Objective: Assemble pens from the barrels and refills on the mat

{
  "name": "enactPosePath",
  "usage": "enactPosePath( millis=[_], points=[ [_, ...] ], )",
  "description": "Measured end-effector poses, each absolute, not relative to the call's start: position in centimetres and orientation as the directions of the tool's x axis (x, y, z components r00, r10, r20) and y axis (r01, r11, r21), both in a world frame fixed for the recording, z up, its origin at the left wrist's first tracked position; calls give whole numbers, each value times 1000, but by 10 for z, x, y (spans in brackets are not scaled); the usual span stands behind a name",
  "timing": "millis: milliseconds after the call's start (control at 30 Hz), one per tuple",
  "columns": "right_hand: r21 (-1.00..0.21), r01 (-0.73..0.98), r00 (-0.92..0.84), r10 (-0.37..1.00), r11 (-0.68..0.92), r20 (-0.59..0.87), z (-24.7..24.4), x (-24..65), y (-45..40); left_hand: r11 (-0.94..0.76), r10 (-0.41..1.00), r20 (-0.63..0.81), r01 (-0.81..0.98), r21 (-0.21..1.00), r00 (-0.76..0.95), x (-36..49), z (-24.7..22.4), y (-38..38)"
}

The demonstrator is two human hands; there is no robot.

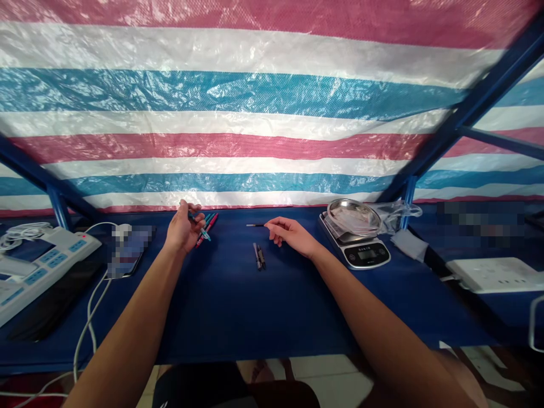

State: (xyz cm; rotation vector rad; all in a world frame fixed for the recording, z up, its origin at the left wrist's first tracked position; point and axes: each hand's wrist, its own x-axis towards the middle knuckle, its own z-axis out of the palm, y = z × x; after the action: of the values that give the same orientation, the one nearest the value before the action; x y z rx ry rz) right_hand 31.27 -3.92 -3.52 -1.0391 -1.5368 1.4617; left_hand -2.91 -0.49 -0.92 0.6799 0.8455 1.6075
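Observation:
Over the left part of the blue table, my left hand (186, 228) has its fingers curled around a teal pen (205, 234), whose lower end sticks out below the fingers. Right beside that hand lie several pens, among them a red pen (213, 221). My right hand (289, 235) pinches one end of a thin, dark pen (255, 225) with a pale tip, which points left. It could be a bare refill; it is too small to tell. Between the hands and nearer to me, a clear-barrelled pen (256, 256) and a black pen (261, 257) lie side by side.
Right of my right hand stands a kitchen scale (366, 255) with a metal bowl (355, 215) holding clear plastic. A white power strip (495, 275) is further right. On the left are a phone (131, 249), white cables and a large power strip (51, 266). Striped sheeting (255, 147) hangs behind.

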Motion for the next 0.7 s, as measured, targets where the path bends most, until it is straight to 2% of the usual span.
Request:
enactPosePath(
  millis=[233,367,433,500,633,700],
  points=[
    [-999,50,-383,924,8,-12,-36,313,-38,21,975,-154,-621,784,-162,-50,2,-3],
    [-998,61,-395,919,5,-19,-33,312,-39,-34,939,-162,-551,834,-304,-68,-6,4],
    [-998,68,-392,919,3,-24,-32,312,-40,-66,896,-121,-396,916,-428,-76,-16,9],
    [-997,74,-388,921,3,-26,-30,311,-41,-78,866,-21,-177,981,-499,-82,-30,14],
    [-996,87,-390,920,12,-23,-27,310,-43,-36,919,132,256,966,-372,-87,-57,22],
    [-995,95,-393,919,20,-19,-27,311,-43,-42,937,169,380,924,-307,-85,-65,25]
  ],
)
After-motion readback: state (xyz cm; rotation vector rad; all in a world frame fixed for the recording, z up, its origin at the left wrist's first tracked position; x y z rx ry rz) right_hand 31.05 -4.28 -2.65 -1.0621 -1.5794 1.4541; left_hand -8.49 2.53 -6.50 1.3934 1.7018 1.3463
